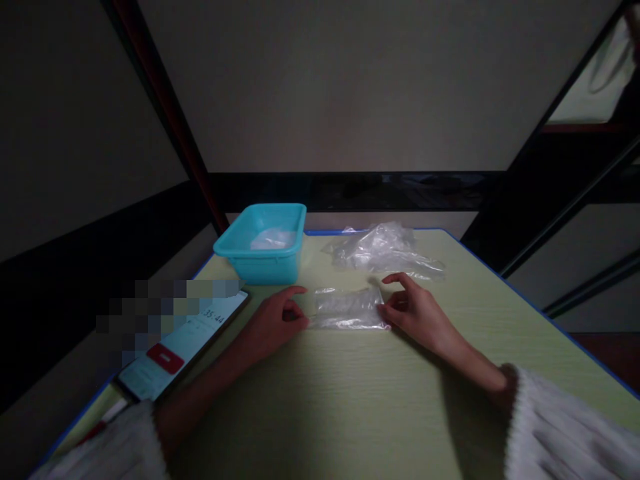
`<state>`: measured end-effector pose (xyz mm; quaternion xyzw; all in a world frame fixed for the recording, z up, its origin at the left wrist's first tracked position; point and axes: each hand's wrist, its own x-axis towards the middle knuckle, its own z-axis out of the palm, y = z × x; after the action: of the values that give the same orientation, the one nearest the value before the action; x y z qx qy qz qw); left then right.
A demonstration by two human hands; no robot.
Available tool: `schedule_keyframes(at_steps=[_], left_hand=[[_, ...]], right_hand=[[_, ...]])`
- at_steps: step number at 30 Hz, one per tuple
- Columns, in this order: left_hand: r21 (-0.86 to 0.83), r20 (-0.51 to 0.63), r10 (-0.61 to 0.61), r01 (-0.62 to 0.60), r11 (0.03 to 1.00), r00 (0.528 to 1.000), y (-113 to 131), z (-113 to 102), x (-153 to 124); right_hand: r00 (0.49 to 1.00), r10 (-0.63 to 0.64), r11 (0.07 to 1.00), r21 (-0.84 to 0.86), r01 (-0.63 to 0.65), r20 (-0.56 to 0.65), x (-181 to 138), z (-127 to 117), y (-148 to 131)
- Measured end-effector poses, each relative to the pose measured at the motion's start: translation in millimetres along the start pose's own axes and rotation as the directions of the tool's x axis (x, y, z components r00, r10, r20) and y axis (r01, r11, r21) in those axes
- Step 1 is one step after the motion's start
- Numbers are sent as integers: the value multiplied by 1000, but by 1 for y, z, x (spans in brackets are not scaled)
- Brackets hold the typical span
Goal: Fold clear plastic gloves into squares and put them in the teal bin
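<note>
A small clear plastic bag (347,309) lies flat on the pale green table (350,400). My left hand (275,321) pinches its left edge, fingers curled. My right hand (413,310) holds its right edge, thumb and fingers closed on the plastic, index finger raised. Both sleeves are white and fuzzy.
A turquoise plastic tub (264,243) with something white inside stands at the table's back left. A heap of crumpled clear plastic bags (383,250) lies behind the flat bag. A phone (183,347) with a timer screen rests at the left edge. Dark metal frames surround the table.
</note>
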<state>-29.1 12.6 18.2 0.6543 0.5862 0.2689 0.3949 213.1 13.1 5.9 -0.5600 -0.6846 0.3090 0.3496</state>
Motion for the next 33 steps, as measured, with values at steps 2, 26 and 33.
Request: schedule_keyframes(at_steps=[2,26,33], left_hand=[[-22,-5,-11,11,1000,1000,1,1,0],[-45,10,1,-1,999,1000,-2,2,1],[-57,23,-5,6,998,1000,-1,3,1]], right_hand=[[998,-61,992,-114,59,-14,-2,1,0],[991,-103,994,23,105,-81,16,-5,20],[990,-84,991,95,95,-110,21,1,19]])
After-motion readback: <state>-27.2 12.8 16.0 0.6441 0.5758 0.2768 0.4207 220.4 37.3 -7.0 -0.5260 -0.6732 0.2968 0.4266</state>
